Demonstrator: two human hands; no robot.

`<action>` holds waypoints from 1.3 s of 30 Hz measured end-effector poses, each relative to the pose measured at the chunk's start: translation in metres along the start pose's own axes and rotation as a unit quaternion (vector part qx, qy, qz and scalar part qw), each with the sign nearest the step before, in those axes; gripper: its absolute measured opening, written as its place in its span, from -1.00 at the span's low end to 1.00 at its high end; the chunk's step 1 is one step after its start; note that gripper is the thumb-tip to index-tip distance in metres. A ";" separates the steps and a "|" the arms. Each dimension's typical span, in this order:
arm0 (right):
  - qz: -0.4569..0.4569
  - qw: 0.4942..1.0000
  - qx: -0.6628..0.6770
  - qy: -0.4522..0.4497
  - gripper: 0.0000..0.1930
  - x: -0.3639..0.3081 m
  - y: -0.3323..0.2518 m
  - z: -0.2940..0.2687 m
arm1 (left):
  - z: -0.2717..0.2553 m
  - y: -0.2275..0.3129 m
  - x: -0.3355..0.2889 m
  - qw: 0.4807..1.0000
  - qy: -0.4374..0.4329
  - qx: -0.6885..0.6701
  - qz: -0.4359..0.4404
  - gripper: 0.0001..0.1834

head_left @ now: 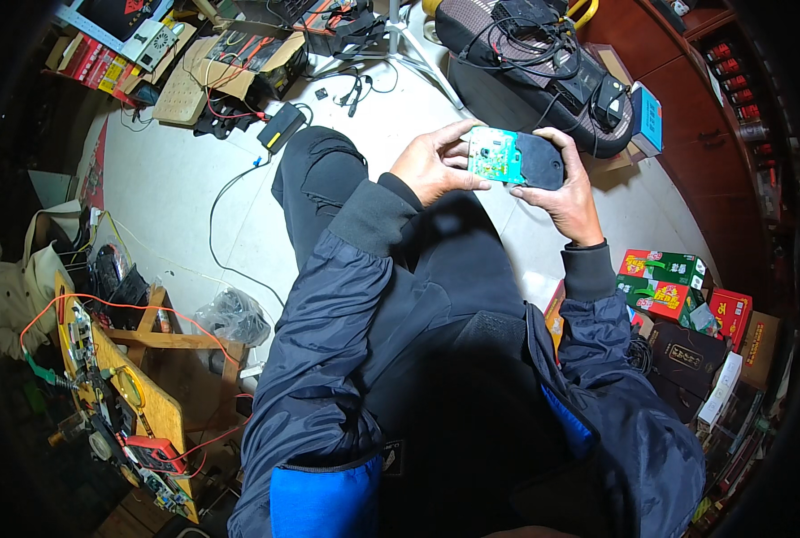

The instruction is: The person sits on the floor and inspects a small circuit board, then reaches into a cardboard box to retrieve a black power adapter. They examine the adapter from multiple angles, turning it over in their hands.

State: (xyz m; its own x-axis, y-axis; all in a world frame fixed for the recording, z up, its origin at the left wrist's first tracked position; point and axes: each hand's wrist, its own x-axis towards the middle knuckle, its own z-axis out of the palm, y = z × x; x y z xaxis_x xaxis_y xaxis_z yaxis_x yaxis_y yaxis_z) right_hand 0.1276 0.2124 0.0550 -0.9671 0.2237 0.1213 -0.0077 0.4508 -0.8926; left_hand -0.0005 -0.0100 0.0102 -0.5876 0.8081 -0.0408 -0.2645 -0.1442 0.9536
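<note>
Above my knees I hold a green circuit board [493, 155] that sits against a rounded black plastic casing [543, 161]. My left hand [431, 166] grips the board's left edge between thumb and fingers. Around the casing's right side, my right hand [572, 195] is closed, with its thumb at the lower edge and its fingers at the upper. Board and casing touch or overlap; whether they are fastened together I cannot tell. Small parts and solder points dot the face of the board.
A wooden bench [162, 399] at the left carries a red multimeter [156, 455] and loose electronic parts. Black cables lie on a padded seat [543, 81] at the far right. A black adapter [282, 127] rests on the floor beside my knee. Colourful boxes [660, 287] are stacked at the right.
</note>
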 end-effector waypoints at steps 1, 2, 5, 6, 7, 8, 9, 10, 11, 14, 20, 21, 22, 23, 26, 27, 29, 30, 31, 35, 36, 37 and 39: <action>0.000 1.000 0.002 0.001 -0.18 0.000 0.000 0.000 | 0.000 0.000 0.000 1.000 0.000 -0.002 -0.004 0.06; 0.000 1.000 0.007 0.000 -0.18 0.000 0.000 0.000 | 0.000 0.001 0.000 1.000 -0.001 -0.003 -0.007 0.07; 0.006 1.000 0.022 -0.003 -0.18 0.000 0.000 0.000 | 0.000 0.001 0.000 1.000 0.002 0.000 -0.011 0.08; 0.007 1.000 0.018 -0.003 -0.18 0.000 0.000 0.000 | 0.000 0.001 0.000 1.000 0.002 0.001 -0.009 0.08; 0.008 1.000 0.017 -0.004 -0.18 0.000 0.001 0.000 | 0.000 0.000 0.000 1.000 0.002 0.003 -0.007 0.08; 0.009 1.000 0.017 -0.005 -0.18 0.000 0.001 0.000 | 0.000 0.000 0.000 1.000 0.002 0.004 -0.005 0.08; 0.010 1.000 0.021 -0.006 -0.18 0.000 0.001 0.000 | 0.000 -0.001 0.001 1.000 0.002 0.003 -0.002 0.06; 0.012 1.000 0.025 -0.008 -0.17 0.000 0.001 0.000 | -0.001 -0.002 0.001 1.000 0.001 0.002 0.001 0.05; 0.015 0.999 0.032 -0.011 -0.17 0.000 0.001 0.000 | -0.001 -0.003 0.001 1.000 0.000 0.002 0.005 0.04; 0.020 1.000 0.017 -0.014 -0.07 0.000 0.001 0.002 | 0.000 -0.007 0.003 1.000 -0.003 -0.019 0.019 -0.02; 0.004 0.997 0.073 -0.008 0.20 0.000 0.004 0.005 | 0.000 -0.012 0.003 0.999 -0.005 -0.011 0.037 -0.07; 0.002 0.998 0.060 -0.007 0.21 0.000 0.005 0.005 | 0.000 -0.012 0.003 0.999 -0.003 -0.014 0.036 -0.07; 0.000 0.999 0.048 -0.007 0.23 0.001 0.005 0.006 | 0.001 -0.012 0.003 0.999 -0.002 -0.018 0.039 -0.08; -0.001 0.999 0.035 -0.007 0.24 0.001 0.006 0.006 | 0.001 -0.013 0.003 0.999 0.000 -0.020 0.039 -0.08; 0.036 0.997 0.059 -0.018 0.29 0.001 0.006 0.007 | 0.001 -0.013 0.003 0.998 0.009 -0.007 0.057 -0.08; 0.031 0.997 0.072 -0.017 0.30 0.000 0.006 0.007 | 0.001 -0.013 0.004 0.998 0.010 0.006 0.055 -0.07; 0.028 0.995 0.094 -0.015 0.31 0.000 0.007 0.006 | 0.001 -0.012 0.003 0.998 0.012 0.030 0.058 -0.06; 0.008 0.994 0.108 -0.023 0.28 0.001 0.007 0.006 | 0.001 -0.011 0.003 0.998 0.011 0.016 0.053 -0.06; 0.033 0.982 0.187 -0.019 0.24 0.001 0.008 0.005 | 0.001 -0.010 0.003 0.999 0.010 0.003 0.047 -0.05; 0.155 0.914 0.375 0.025 -0.15 0.005 0.015 0.006 | 0.002 -0.009 0.003 0.999 -0.002 -0.045 0.028 -0.04; 0.170 0.896 0.410 0.024 -0.24 0.007 0.017 0.006 | 0.002 -0.009 0.004 0.999 -0.002 -0.037 0.031 -0.02; 0.215 0.870 0.442 0.039 -0.32 0.008 0.019 0.007 | 0.002 -0.009 0.004 0.999 -0.006 -0.032 0.034 0.01; 0.208 0.871 0.445 0.024 -0.53 0.009 0.021 0.009 | 0.002 -0.010 0.004 0.999 -0.010 -0.030 0.030 0.03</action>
State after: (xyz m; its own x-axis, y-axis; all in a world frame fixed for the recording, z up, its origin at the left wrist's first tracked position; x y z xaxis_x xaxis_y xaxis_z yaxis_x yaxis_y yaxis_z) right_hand 0.1163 0.2163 0.0336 -0.9220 0.2530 -0.2930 0.1255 -0.5207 -0.8445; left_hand 0.0008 -0.0045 0.0013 -0.5883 0.8083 0.0220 -0.2751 -0.2257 0.9346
